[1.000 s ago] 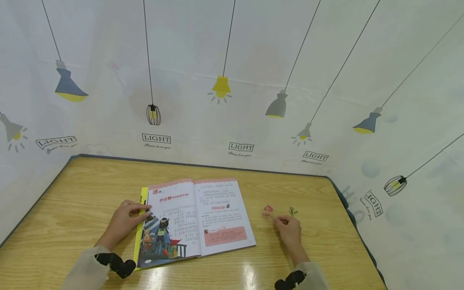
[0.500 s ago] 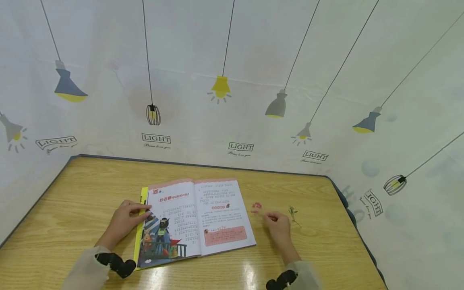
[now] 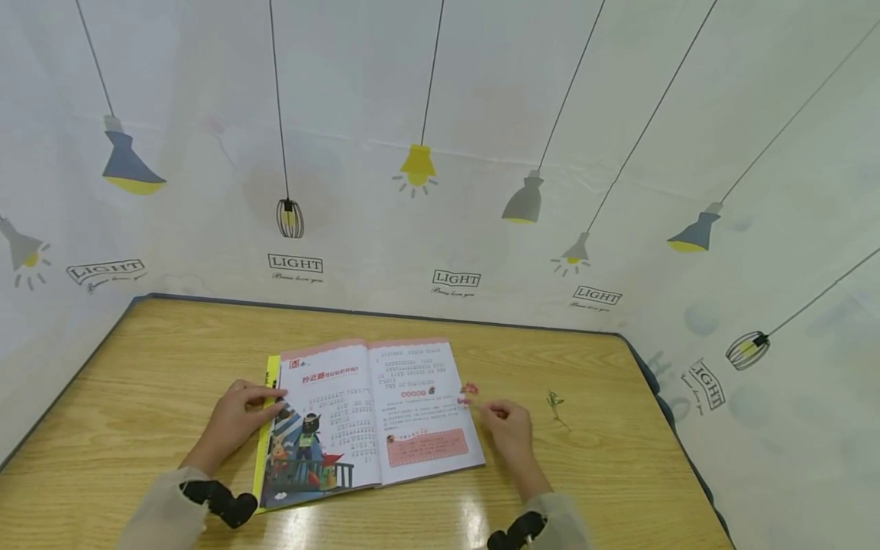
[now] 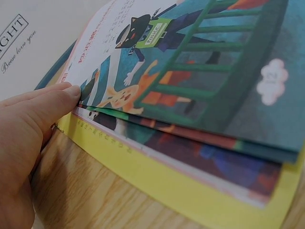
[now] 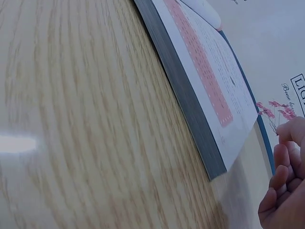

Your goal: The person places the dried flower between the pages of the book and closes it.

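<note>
An open illustrated book (image 3: 419, 397) lies on the wooden table, its yellow cover edge showing along the left side. My left hand (image 3: 237, 416) holds the left edge of the book, with fingertips on the page margin beside the cat picture; the left wrist view shows the thumb tip at the edge of the slightly fanned pages (image 4: 205, 90). My right hand (image 3: 509, 431) pinches a small sprig of pink flowers (image 5: 276, 109) by its thin stem. In the head view the pink blossoms (image 3: 469, 389) overlap the right page's outer edge. Whether they touch the paper I cannot tell.
A thin green sprig (image 3: 557, 409) lies on the table (image 3: 619, 473) to the right of my right hand. Dark edging (image 3: 378, 312) borders the tabletop. Behind it hangs a white sheet (image 3: 357, 92) printed with lamps and the word LIGHT.
My right hand has moved left with the pink flowers, away from the green sprig and up to the book's right edge. The left hand and the book have stayed in place.
</note>
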Demonstrator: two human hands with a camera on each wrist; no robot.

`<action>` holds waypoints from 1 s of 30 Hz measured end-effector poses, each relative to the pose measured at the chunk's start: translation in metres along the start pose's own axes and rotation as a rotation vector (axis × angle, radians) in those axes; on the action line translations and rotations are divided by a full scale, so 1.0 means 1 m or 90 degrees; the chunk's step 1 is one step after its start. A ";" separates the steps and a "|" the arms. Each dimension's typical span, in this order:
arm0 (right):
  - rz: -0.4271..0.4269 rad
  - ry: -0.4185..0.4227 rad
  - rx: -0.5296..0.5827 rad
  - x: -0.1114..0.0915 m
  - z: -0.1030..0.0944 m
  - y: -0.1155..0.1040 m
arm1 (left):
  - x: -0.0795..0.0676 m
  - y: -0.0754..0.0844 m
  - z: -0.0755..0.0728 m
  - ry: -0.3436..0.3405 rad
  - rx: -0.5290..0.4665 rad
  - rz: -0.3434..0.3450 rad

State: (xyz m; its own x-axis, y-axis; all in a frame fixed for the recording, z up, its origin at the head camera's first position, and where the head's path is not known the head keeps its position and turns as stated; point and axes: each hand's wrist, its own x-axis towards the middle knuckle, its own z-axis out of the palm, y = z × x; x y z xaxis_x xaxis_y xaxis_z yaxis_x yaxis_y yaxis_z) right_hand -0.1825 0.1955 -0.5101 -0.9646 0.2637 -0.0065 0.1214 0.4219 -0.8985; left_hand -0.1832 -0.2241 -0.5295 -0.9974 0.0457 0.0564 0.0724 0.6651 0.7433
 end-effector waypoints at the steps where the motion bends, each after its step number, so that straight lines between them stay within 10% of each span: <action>1: 0.001 0.001 0.002 0.000 0.002 0.000 | 0.000 0.000 0.000 0.000 0.001 0.000; 21: 0.045 0.012 0.037 -0.010 0.043 -0.022 | 0.000 -0.003 0.001 0.014 0.000 0.023; 30: 0.087 0.062 -0.059 -0.018 0.060 -0.035 | 0.000 -0.004 0.002 0.018 -0.007 0.040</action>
State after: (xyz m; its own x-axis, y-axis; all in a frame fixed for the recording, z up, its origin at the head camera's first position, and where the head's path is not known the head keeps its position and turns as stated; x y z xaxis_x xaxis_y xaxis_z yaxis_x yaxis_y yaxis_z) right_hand -0.1838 0.1240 -0.5052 -0.9110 0.4049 -0.0784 0.2747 0.4538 -0.8477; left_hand -0.1841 -0.2251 -0.5344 -0.9903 0.0663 0.1222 0.1356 0.6534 0.7447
